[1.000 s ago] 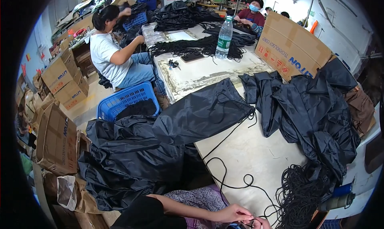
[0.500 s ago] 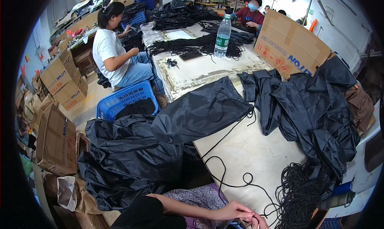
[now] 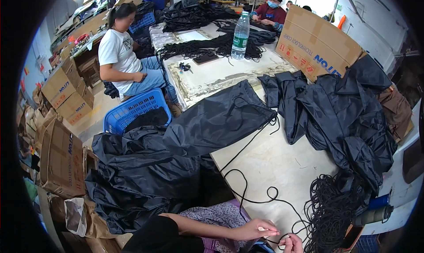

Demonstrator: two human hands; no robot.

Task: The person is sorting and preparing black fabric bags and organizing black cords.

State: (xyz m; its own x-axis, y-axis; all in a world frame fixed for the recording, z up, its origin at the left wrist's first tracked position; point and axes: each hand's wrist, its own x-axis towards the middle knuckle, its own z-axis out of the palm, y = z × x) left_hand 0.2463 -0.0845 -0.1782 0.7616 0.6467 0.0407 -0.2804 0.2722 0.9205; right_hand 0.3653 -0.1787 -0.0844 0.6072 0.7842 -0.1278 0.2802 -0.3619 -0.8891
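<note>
At the lower edge, close to the table's near edge, my two hands work a little apart over a thin black cord (image 3: 273,189). My right hand (image 3: 292,243) is closed, its fingertips pinching the cord. My left hand (image 3: 256,230) reaches in from the left, thumb and forefinger pinched together; a small pale spot shows there, too small to name. The cord loops up the pale tabletop to a flat black fabric bag (image 3: 221,120) and meets its corner. Right of my hands lies a tangled heap of black cords (image 3: 331,213).
Black fabric (image 3: 145,173) is piled at the left, with more (image 3: 340,107) at the right. Beyond stand a blue basket (image 3: 134,111), a plastic bottle (image 3: 240,36) and a cardboard box (image 3: 316,43). Thread spools (image 3: 375,215) sit at the right edge. Two people sit across the table.
My hands, together before, have moved apart, with the cord at my right fingertips. The person in white has lowered an arm to the lap. The whole view has shifted slightly.
</note>
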